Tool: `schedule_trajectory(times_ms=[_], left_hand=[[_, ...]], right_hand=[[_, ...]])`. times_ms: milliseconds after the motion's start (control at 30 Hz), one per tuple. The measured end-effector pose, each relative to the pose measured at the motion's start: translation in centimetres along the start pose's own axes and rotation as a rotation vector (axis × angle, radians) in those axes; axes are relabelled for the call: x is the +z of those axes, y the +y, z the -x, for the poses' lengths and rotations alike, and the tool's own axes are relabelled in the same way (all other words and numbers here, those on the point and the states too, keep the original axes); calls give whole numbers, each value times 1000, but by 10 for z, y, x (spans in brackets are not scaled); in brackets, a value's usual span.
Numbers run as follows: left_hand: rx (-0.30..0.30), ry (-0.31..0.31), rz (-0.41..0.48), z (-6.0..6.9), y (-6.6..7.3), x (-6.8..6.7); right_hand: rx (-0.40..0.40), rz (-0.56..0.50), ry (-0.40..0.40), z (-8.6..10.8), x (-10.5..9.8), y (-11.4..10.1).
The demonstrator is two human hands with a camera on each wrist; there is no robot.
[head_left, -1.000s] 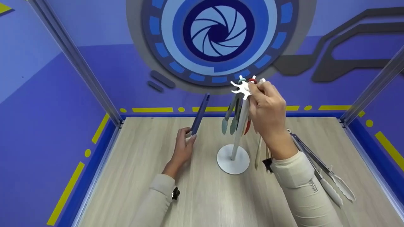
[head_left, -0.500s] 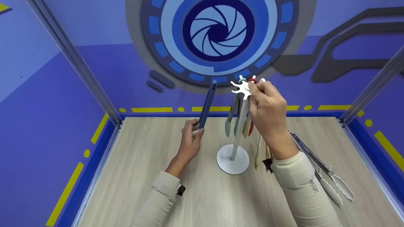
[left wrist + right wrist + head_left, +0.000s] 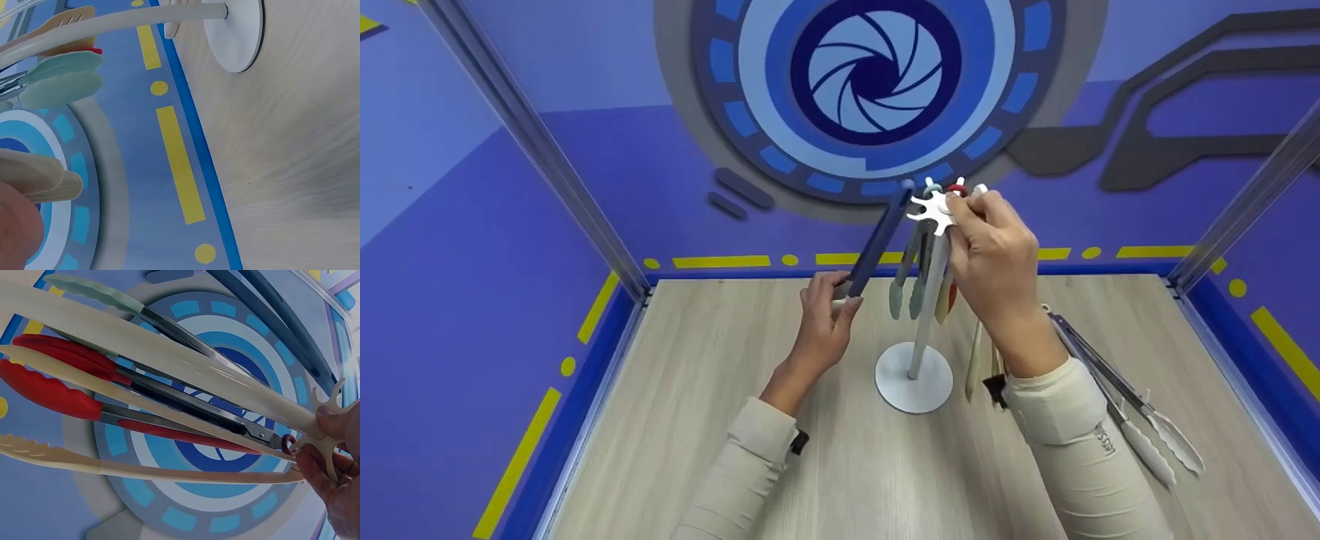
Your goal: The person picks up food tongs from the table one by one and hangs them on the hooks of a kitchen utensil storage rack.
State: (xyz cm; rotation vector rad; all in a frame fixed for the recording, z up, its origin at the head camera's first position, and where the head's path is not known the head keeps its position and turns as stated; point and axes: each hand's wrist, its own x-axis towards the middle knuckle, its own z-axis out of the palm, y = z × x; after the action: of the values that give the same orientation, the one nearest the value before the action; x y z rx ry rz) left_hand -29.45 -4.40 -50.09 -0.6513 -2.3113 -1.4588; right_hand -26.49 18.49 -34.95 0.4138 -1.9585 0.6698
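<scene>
The worktop (image 3: 697,435) carried a white stand (image 3: 913,386), where green-tipped tongs (image 3: 916,298), red ones (image 3: 62,391) and beige ones (image 3: 163,475) already hung. White-tipped tongs (image 3: 1147,454) lay to its right, seemingly left to do. Navy tongs (image 3: 879,241), clasped in the left hand (image 3: 823,330), met the bare prongs (image 3: 917,217) (hooked or not, one couldn't tell); the right hand (image 3: 997,251) pinched the crown (image 3: 934,210).

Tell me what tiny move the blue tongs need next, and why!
Maybe the left hand should ease the top of the dark blue tongs onto a bare hook of the white rack: that end looks right beside the hooks, and the right hand holds the rack's top.
</scene>
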Motion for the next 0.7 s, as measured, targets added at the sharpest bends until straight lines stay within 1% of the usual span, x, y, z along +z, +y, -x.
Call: schedule_trajectory(times_ms=[233,467,567,700], left_hand=[[50,20,-11,-3,7,3],[51,27,-23,-13,14,5],[66,38,-48,-17,18,5],[78,47,-59,-20,20,6]], right_hand=[[7,15,-12,0,-1,0],[3,13,-7,1,-1,1],[4,1,3,1,0,1],[0,-1,12,0,1,-1]])
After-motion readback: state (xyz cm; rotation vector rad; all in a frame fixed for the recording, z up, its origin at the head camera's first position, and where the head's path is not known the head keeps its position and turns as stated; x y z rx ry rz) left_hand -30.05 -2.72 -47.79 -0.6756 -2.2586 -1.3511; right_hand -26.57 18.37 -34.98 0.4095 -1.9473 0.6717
